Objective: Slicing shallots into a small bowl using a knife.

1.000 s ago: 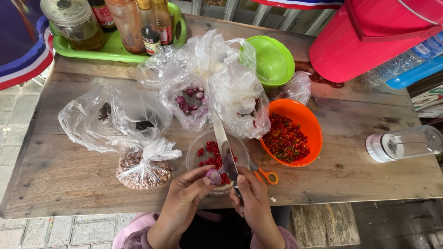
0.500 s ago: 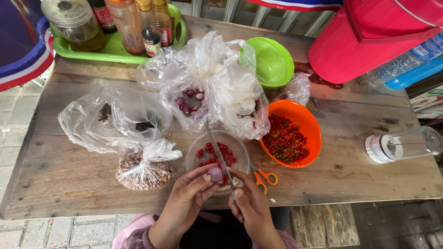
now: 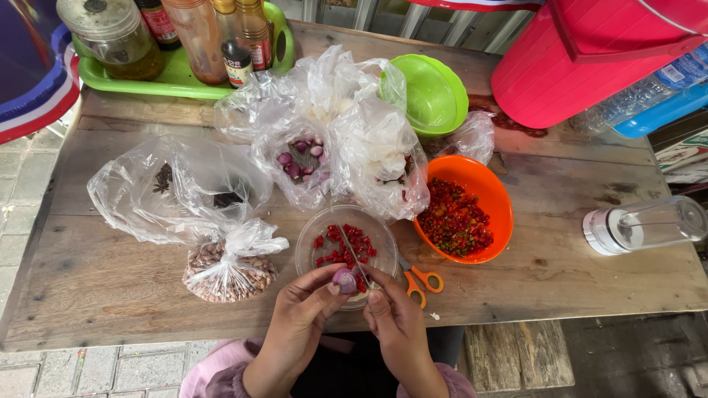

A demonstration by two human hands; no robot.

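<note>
My left hand (image 3: 299,317) pinches a small purple shallot (image 3: 344,278) between thumb and fingers, just over the near rim of a clear plastic bowl (image 3: 308,243) that holds red chopped chili. My right hand (image 3: 394,320) grips a thin knife (image 3: 354,256) whose blade points away from me across the bowl, its edge touching the shallot. Both hands meet at the table's near edge. Orange-handled scissors (image 3: 422,282) lie just right of the bowl, beside my right hand.
An orange bowl (image 3: 493,193) of chopped chili sits right of the clear one. Plastic bags hold shallots (image 3: 299,158), peanuts (image 3: 225,269) and spices (image 3: 164,179). A green bowl (image 3: 434,92), green tray (image 3: 173,77) of bottles, red bucket (image 3: 582,59) and blender jar (image 3: 641,225) ring the wooden table (image 3: 103,287).
The knife blade has tipped from upright to lying lower over the clear bowl, against the shallot. Both hands stay at the bowl's near rim.
</note>
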